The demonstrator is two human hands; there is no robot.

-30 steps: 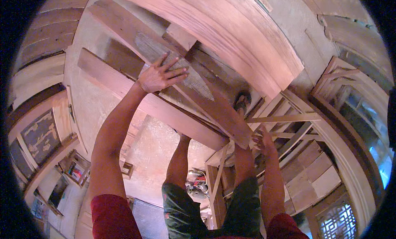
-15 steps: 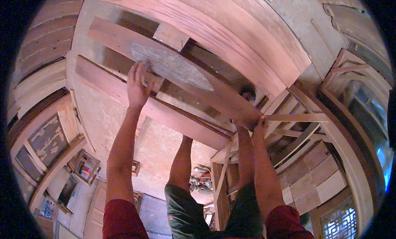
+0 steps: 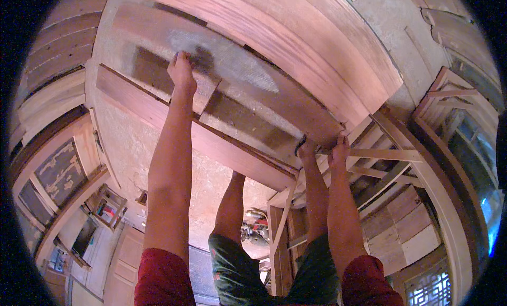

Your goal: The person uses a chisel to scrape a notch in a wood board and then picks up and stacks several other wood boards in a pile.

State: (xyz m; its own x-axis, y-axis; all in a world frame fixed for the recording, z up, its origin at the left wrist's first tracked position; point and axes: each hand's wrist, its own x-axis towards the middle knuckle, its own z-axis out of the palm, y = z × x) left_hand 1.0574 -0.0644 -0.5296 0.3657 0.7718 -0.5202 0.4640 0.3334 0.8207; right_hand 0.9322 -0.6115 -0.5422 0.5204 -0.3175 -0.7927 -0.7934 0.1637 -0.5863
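A long brown plank [image 3: 301,109] with a pale grey, rough-looking patch lies slantwise in front of me, its middle blurred by motion. My left hand [image 3: 182,73] is at its near edge, beside the grey patch, with fingers bent over and partly hidden. At the plank's right end my right hand [image 3: 339,149] grips the near corner, close to my sandalled foot. Nearer to me a narrow pinkish board [image 3: 232,153] runs parallel to it. Beyond the plank lie wide pinkish boards [image 3: 317,52] side by side, and the plank is close against their near edge.
A wooden frame with braces [image 3: 385,154] stands to the right, by my legs. Dark openings and a wooden crosspiece [image 3: 208,97] show between plank and narrow board. Stacked boards [image 3: 63,47] line the left side. A cabinet-like wooden frame [image 3: 68,168] is at lower left.
The plank has moved away from me, up against the wide boards, covering the gap between them. Both hands have gone forward with it.
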